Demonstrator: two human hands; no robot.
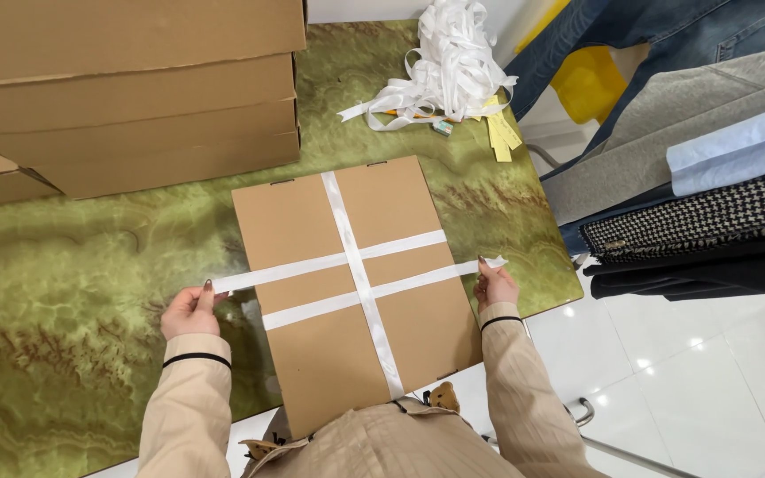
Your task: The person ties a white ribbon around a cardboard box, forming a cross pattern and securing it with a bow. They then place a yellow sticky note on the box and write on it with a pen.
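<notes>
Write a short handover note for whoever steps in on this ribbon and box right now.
Left hand: pinching one end of the white ribbon, off the box's left edge.
Right hand: pinching the other end, off the right edge.
Flat cardboard box lies on the green marble table.
Done: ribbon runs lengthwise down the lid and crosses it twice, meeting at the middle.
Left: both ends are loose; no knot or bow shows.
Spare ribbon pile sits at the far edge.

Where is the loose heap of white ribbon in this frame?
In the head view the heap of white ribbon lies at the far edge of the green marbled table, beyond the flat cardboard box and right of the stacked cardboard boxes.
</notes>
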